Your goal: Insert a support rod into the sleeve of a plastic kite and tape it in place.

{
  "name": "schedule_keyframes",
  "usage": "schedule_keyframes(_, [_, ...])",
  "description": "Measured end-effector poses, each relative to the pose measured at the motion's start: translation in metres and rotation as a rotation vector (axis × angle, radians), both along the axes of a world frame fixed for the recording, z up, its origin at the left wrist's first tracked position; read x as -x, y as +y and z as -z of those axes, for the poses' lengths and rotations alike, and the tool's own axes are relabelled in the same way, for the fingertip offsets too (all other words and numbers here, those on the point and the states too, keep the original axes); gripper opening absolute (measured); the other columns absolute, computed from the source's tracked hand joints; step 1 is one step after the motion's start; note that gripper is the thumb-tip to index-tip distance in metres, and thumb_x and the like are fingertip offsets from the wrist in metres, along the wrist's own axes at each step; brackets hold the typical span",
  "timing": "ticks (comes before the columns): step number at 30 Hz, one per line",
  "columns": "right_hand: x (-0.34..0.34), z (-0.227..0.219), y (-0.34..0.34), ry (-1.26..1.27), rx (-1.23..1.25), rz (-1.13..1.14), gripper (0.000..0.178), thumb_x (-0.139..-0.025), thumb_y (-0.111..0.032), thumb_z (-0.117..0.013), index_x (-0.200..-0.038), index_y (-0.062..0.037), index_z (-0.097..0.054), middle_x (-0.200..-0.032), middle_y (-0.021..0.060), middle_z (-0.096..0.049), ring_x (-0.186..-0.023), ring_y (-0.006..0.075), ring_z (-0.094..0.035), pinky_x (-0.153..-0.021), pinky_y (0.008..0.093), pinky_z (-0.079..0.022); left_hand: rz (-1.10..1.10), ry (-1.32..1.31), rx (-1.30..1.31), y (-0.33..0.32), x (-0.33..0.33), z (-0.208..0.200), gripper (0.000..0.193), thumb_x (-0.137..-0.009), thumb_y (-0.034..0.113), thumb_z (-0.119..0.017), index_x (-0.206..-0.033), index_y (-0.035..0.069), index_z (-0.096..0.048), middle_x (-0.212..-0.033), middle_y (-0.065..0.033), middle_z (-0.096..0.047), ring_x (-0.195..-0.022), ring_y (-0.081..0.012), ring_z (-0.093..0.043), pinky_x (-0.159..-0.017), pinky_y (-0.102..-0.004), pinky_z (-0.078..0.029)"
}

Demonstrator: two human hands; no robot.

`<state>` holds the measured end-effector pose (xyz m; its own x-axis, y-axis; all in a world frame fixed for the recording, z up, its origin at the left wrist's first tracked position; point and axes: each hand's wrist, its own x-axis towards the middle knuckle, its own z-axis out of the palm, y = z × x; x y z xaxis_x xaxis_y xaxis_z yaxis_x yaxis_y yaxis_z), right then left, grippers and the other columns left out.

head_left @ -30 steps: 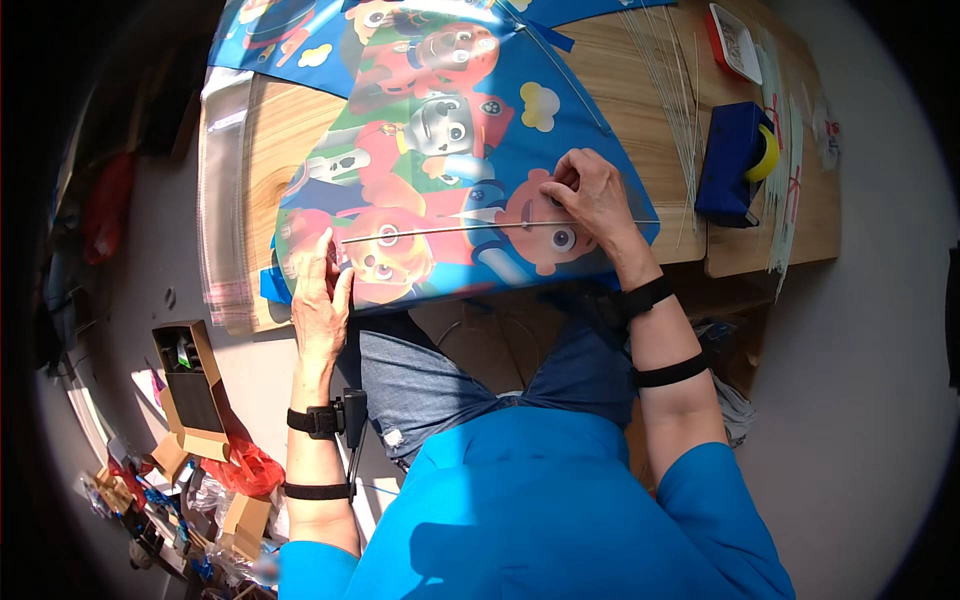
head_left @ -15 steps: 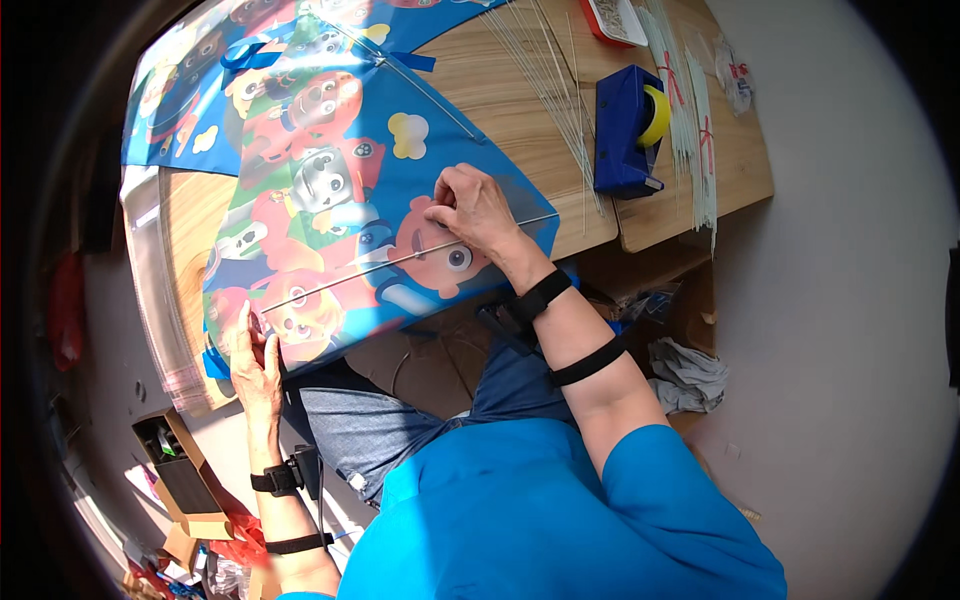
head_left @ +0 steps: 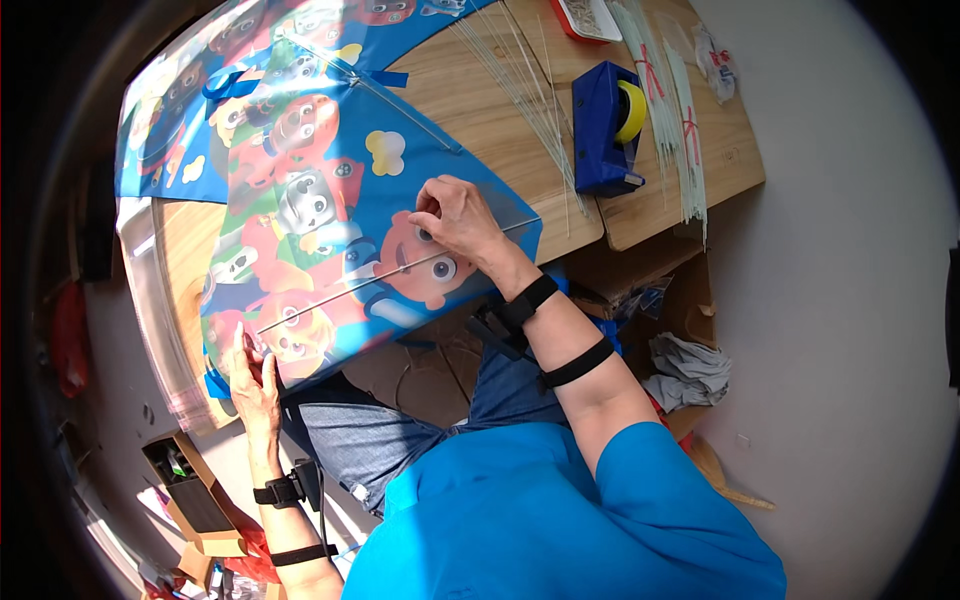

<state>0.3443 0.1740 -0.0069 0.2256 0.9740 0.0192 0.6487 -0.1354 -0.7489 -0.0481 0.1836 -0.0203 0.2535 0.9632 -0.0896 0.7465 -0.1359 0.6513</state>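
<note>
A blue kite sheet (head_left: 385, 200) printed with cartoon animals and a large face lies over the wooden table. Across its near part runs a thin pale rod (head_left: 350, 288), slanting from the left corner up to the right corner. At the rod's left end, my left hand (head_left: 256, 390) rests on the sheet's edge with fingers stretched and thumb apart. My right hand (head_left: 455, 218) is over the large printed face, just beyond the rod, its fingers curled into a pinch. Whatever those fingertips hold, if anything, is hidden. Further off, a second rod (head_left: 410, 120) crosses the sheet near blue ribbon tabs (head_left: 388, 78).
Loose thin rods (head_left: 520, 95) lie right of the sheet, beside a blue tape dispenser (head_left: 600, 130) with yellow tape. Tied rod bundles (head_left: 690, 140) and a red-rimmed white tray (head_left: 588, 18) are at the far right. Below stand a cardboard box (head_left: 190, 490) and a grey cloth (head_left: 690, 370).
The view has shifted a little, so the table and sheet appear further left and lower. Both hands keep nearly the same places on the sheet; my right fingers have flexed slightly.
</note>
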Motion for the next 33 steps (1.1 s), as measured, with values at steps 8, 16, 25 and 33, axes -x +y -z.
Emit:
schedule_keyframes(8, [-0.020,-0.040,-0.036,-0.028,-0.112,0.379,0.012,-0.081,-0.010,-0.067,-0.087,-0.0024,-0.060,-0.076,0.0111,-0.062,-0.072,0.0291,-0.062,-0.063,0.0390,-0.049,0.015,0.001,0.044,0.001,0.000,-0.009,0.062,-0.084,0.005,-0.068,-0.141,0.010,-0.044,-0.087,-0.0074,-0.055,-0.075,-0.0176,-0.052,-0.070,-0.0302,-0.047])
schedule_keyframes(16, [-0.078,-0.003,-0.124,-0.246,0.025,0.740,0.013,-0.084,-0.017,-0.066,-0.085,-0.0050,-0.060,-0.090,0.0133,-0.061,-0.085,0.0331,-0.061,-0.071,0.0433,-0.049,0.041,-0.090,-0.012,0.002,0.012,-0.008,0.061,-0.079,-0.003,-0.067,-0.137,0.008,-0.049,-0.088,-0.0050,-0.059,-0.070,-0.0120,-0.053,-0.064,-0.0264,-0.048])
schedule_keyframes(25, [-0.105,0.017,-0.130,-0.294,0.095,0.755,0.015,-0.083,-0.017,-0.063,-0.080,-0.0025,-0.060,-0.090,0.0173,-0.061,-0.086,0.0370,-0.061,-0.075,0.0472,-0.050,0.125,-0.109,-0.175,-0.044,-0.071,-0.090,0.040,-0.087,0.002,-0.064,-0.126,0.006,-0.058,-0.092,-0.0046,-0.062,-0.064,-0.0099,-0.050,-0.058,-0.0253,-0.043])
schedule_keyframes(33, [-0.041,-0.073,-0.248,0.305,-0.160,0.503,0.011,-0.088,-0.010,-0.065,-0.084,-0.0011,-0.060,-0.070,0.0001,-0.058,-0.062,0.0055,-0.053,-0.056,0.0226,-0.044,0.357,-0.681,0.664,-0.138,-0.277,-0.115,0.039,-0.099,0.020,-0.055,-0.132,0.001,-0.050,-0.104,-0.0050,-0.064,-0.076,-0.0057,-0.053,-0.067,-0.0214,-0.047])
